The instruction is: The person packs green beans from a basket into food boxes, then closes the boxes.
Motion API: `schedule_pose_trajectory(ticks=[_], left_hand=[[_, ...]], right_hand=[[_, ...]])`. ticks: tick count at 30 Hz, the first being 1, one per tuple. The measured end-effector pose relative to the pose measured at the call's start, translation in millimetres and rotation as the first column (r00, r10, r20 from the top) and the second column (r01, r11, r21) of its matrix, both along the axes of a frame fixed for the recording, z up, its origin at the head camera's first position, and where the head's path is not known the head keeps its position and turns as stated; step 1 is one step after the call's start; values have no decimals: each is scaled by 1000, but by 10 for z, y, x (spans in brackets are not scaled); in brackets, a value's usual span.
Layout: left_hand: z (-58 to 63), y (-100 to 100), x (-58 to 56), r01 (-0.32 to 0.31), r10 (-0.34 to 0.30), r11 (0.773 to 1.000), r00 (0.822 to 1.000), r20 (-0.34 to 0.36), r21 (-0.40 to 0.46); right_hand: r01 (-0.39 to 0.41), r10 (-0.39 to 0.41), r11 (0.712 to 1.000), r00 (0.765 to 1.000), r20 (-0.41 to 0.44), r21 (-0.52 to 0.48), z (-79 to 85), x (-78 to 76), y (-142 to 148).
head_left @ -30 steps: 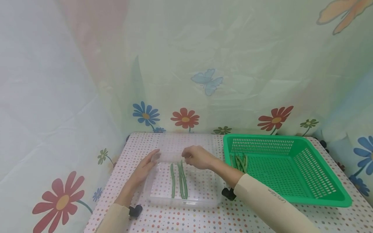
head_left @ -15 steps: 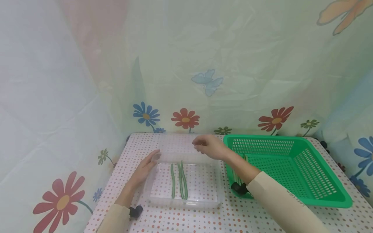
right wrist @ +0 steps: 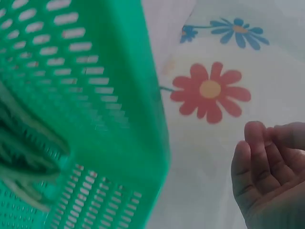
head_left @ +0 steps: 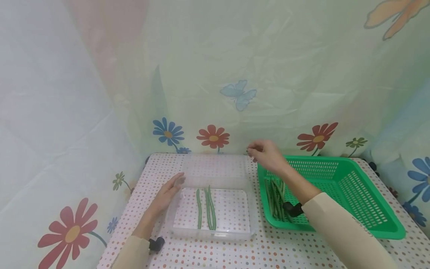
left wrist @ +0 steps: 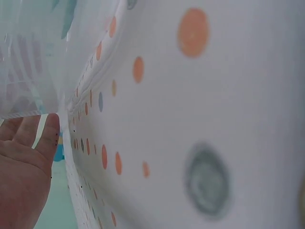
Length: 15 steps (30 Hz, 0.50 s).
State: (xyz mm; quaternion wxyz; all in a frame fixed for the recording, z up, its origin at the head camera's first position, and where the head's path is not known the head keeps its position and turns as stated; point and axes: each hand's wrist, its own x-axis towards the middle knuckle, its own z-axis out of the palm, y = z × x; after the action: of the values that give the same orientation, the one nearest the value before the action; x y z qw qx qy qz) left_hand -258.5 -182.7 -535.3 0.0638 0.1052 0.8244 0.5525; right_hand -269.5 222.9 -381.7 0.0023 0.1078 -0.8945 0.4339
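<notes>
A clear plastic container (head_left: 231, 234) with its lid (head_left: 215, 164) folded back lies on the table. Inside are one green bean (head_left: 199, 210) and, to its right, two more beans (head_left: 213, 215) lying together. My left hand (head_left: 165, 196) rests with relaxed fingers against the container's left rim; the left wrist view shows its fingertips at the clear plastic edge. Above the far left corner of the green basket (head_left: 377, 216) is my right hand (head_left: 267, 155). Its fingers bend loosely, thumb near the fingertips, and nothing shows between them. Several green beans (head_left: 276, 200) lie at the basket's left side, partly behind the wrist camera.
A dotted cloth (head_left: 231, 257) covers the table. Behind it and at both sides hangs a curtain (head_left: 201, 74) printed with flowers and butterflies. The basket's raised wall (right wrist: 147, 119) stands close beside the right hand in the right wrist view.
My right hand has moved from over the container rightward and up, to above the basket's far left corner. The left hand and the beans in the container stay where they were.
</notes>
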Motion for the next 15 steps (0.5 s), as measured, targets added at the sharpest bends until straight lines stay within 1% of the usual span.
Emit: schedule_pose_trajectory(ticks=[3, 5, 9, 12, 15], left_hand=[[-2, -3, -3, -2, 2, 1000, 1000, -3, -1], [-9, -5, -8, -7, 7, 1000, 1000, -1, 0], [-21, -9, -15, -10, 10, 1000, 1000, -5, 4], [-28, -3, -19, -1, 2, 1000, 1000, -13, 6], [-24, 3, -15, 1, -1, 1000, 1000, -8, 11]], right_hand=[[-23, 22, 997, 1000, 8, 71, 16, -8, 97], [-39, 37, 990, 999, 15, 133, 11, -20, 156], [-77, 69, 974, 997, 45, 211, -15, -55, 269], [-103, 88, 966, 993, 72, 238, -51, -82, 360], [-108, 86, 962, 992, 97, 252, -106, -112, 441]])
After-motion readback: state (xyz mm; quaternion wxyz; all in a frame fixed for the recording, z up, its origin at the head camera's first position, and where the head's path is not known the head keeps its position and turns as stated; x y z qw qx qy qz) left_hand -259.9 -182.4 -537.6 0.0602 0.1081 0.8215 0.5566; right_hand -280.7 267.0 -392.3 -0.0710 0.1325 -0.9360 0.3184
